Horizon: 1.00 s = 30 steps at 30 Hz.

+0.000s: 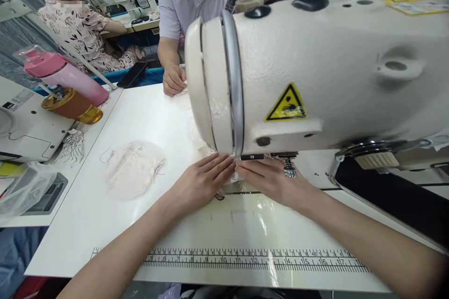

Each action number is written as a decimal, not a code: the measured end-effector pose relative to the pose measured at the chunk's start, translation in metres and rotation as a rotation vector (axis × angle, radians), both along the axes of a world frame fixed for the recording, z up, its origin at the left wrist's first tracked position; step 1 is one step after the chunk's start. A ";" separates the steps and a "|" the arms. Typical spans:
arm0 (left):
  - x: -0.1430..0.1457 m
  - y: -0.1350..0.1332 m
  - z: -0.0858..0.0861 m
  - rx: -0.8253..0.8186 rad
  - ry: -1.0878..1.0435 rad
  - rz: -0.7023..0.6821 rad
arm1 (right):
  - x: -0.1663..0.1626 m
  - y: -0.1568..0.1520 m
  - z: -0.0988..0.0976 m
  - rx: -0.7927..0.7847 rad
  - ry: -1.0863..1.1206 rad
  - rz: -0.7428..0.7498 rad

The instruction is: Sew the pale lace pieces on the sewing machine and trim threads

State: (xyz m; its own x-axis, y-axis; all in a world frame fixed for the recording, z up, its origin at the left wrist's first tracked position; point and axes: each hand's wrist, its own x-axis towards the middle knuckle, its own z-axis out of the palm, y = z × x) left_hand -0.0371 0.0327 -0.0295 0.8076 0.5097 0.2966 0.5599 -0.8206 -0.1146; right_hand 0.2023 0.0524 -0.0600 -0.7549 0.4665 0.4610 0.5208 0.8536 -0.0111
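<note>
My left hand (pixel 203 178) and my right hand (pixel 270 178) lie on the white sewing table (pixel 105 224) under the head of a cream sewing machine (pixel 315 70). Their fingertips meet near the needle area, pressed flat with fingers together on a small pale piece of fabric (pixel 235 177) that is mostly hidden beneath them. A ring sits on my right hand. To the left, a round pale fabric piece with loose threads (pixel 131 170) lies on the table, untouched.
A printed ruler (pixel 252 259) runs along the table's front edge. A pink bottle (pixel 66 77) and an amber jar (pixel 72 105) stand at the left. Across the table another person's hand (pixel 174 79) rests on fabric; a second person sits at the back left.
</note>
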 end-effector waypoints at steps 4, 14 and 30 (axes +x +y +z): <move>-0.005 0.004 0.001 -0.036 -0.020 -0.023 | -0.005 -0.004 0.005 0.122 -0.049 0.003; -0.004 0.002 0.003 -0.084 -0.023 0.033 | -0.009 -0.011 0.008 0.132 -0.069 -0.062; 0.010 -0.010 -0.001 0.003 0.016 0.143 | 0.001 -0.004 0.010 -0.008 -0.078 -0.037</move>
